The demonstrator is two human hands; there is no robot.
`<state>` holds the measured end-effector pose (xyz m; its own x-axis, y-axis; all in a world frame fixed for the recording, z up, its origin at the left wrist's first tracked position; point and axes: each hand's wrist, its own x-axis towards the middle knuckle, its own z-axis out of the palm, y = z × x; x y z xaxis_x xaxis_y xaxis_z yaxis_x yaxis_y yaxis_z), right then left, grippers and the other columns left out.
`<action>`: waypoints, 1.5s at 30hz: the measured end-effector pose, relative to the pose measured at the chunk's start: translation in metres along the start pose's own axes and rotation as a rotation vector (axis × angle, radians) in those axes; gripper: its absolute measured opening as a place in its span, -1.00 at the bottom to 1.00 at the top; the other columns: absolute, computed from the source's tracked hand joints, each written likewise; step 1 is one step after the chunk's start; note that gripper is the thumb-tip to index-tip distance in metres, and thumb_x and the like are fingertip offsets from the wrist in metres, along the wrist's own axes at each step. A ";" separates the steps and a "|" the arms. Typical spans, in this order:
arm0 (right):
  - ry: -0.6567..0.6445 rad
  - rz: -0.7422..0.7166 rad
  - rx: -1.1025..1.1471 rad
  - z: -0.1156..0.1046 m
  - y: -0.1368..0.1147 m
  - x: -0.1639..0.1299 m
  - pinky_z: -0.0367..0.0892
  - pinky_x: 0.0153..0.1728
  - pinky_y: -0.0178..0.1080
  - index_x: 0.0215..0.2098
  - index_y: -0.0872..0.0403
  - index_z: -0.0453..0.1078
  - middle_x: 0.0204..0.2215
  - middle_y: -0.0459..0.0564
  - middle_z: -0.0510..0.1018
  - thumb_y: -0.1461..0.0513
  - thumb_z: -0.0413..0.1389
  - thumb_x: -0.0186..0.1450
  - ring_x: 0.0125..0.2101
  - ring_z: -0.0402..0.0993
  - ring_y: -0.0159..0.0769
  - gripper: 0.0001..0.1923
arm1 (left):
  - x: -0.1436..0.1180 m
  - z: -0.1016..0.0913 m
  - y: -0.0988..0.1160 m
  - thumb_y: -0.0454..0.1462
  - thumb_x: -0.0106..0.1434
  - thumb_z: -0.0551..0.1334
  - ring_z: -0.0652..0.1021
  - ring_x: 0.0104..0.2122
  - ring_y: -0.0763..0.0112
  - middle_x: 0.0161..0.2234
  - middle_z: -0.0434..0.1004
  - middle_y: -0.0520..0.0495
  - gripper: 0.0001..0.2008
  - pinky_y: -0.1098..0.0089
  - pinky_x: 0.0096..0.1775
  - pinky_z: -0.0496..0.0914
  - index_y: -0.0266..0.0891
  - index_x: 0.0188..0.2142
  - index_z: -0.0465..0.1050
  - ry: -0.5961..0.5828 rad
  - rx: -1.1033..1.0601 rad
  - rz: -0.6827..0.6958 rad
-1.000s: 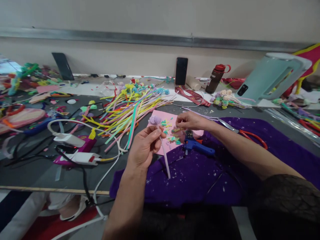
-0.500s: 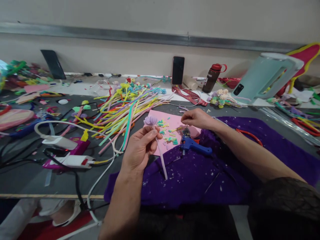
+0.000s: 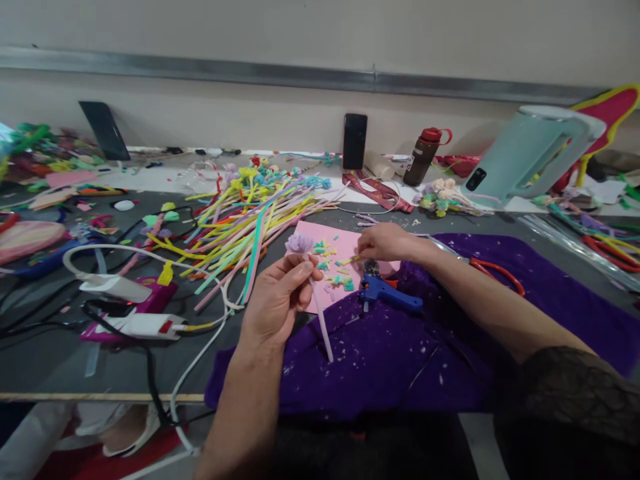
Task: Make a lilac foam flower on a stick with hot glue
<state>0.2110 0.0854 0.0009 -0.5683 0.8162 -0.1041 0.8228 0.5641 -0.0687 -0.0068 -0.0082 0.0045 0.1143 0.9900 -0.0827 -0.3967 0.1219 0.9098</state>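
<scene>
Currently my left hand [image 3: 280, 300] is pinched around a lilac pipe-cleaner flower [image 3: 299, 244], bloom up, its pale stem [image 3: 320, 323] hanging down past my palm over the near-left part of the purple cloth [image 3: 400, 360]. Thumb and fingers closed on the stem just below the bloom.

My right hand [image 3: 387, 241] sits farther out and to the right, fingertips closed on a small yellow-green scrap [image 3: 354, 259] above the pink sheet [image 3: 345, 263]. Sheet lies between both hands, littered with little teal, yellow and pink cut pieces [image 3: 336, 277].

Blue glue gun [image 3: 385, 291] lies just near of the right hand, on the cloth's edge, touching the sheet's near-right side. Red-handled scissors [image 3: 497, 273] on the cloth beside my right forearm.

Left of the sheet: big loose pile of multicoloured pipe cleaners [image 3: 245, 220]. Further left, a white charger and cables [image 3: 130, 287] over a magenta item; can't tell what that one is.

Far edge, against the wall: black phone [image 3: 355, 141] standing upright, brown bottle with red cap [image 3: 420, 157] to its right, mint-green kettle [image 3: 530, 153] farther right, tilted in view.
</scene>
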 end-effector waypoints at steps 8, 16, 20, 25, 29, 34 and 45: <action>0.030 0.012 -0.035 -0.015 -0.012 0.013 0.08 -0.50 -0.34 -0.27 0.05 0.51 -0.29 0.00 0.58 0.22 -0.02 0.20 -0.34 0.44 -0.29 -0.74 | -0.002 -0.001 0.000 -0.33 0.05 0.27 0.25 -0.77 0.75 -0.55 0.45 0.04 -0.89 0.66 -0.74 0.06 -0.33 -0.41 0.39 -0.016 -0.014 0.018; 0.116 0.079 0.051 -0.002 0.022 -0.013 0.13 -0.44 -0.37 -0.31 0.05 0.51 -0.35 -0.04 0.59 0.23 0.01 0.18 -0.36 0.45 -0.32 -0.77 | -0.003 -0.002 -0.001 -0.32 0.08 0.26 0.26 -0.76 0.75 -0.52 0.46 0.04 -0.90 0.66 -0.73 0.06 -0.33 -0.42 0.37 -0.036 -0.010 0.020; 0.098 0.078 0.035 0.006 0.019 -0.003 0.12 -0.45 -0.37 -0.28 0.02 0.50 -0.33 -0.06 0.59 0.23 0.02 0.17 -0.34 0.45 -0.31 -0.76 | -0.002 -0.001 -0.001 -0.33 0.06 0.26 0.26 -0.76 0.74 -0.53 0.45 0.04 -0.90 0.66 -0.73 0.06 -0.33 -0.41 0.38 -0.025 0.002 0.016; 0.051 0.058 0.007 0.009 0.003 0.016 0.12 -0.48 -0.36 -0.25 0.02 0.49 -0.34 -0.02 0.59 0.14 0.03 0.17 -0.35 0.46 -0.27 -0.74 | 0.000 0.000 -0.001 -0.33 0.06 0.26 0.26 -0.76 0.74 -0.54 0.45 0.04 -0.89 0.66 -0.73 0.07 -0.34 -0.41 0.38 -0.023 0.018 0.019; -0.008 0.054 -0.014 0.013 -0.010 0.029 0.14 -0.48 -0.32 -0.34 0.11 0.51 -0.37 0.11 0.58 0.20 0.08 0.11 -0.35 0.47 -0.16 -0.78 | 0.000 0.000 -0.001 -0.31 0.05 0.27 0.25 -0.77 0.75 -0.54 0.45 0.04 -0.87 0.66 -0.73 0.06 -0.34 -0.40 0.39 -0.015 0.022 0.018; -0.004 0.067 0.057 0.002 -0.018 0.031 0.19 -0.47 -0.31 -0.39 0.21 0.47 -0.40 0.20 0.57 0.28 0.11 0.08 -0.36 0.48 -0.13 -0.83 | 0.000 -0.001 -0.003 -0.30 0.04 0.28 0.24 -0.77 0.75 -0.55 0.45 0.04 -0.86 0.67 -0.75 0.05 -0.34 -0.40 0.39 -0.018 0.002 0.020; 0.117 -0.136 1.382 -0.013 -0.050 -0.029 0.34 -0.51 -0.37 -0.19 0.07 0.37 -0.42 -0.10 0.50 0.18 0.16 0.12 -0.50 0.45 -0.44 -0.72 | 0.000 -0.005 0.001 -0.29 0.06 0.25 0.15 -0.83 0.81 -0.59 0.42 0.07 -0.85 0.71 -0.83 0.00 -0.36 -0.37 0.40 -0.151 -0.255 -0.219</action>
<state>0.1865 0.0350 0.0204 -0.5834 0.8100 0.0601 0.0594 0.1163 -0.9914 -0.0119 -0.0072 0.0036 0.3470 0.9193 -0.1858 -0.5602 0.3621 0.7451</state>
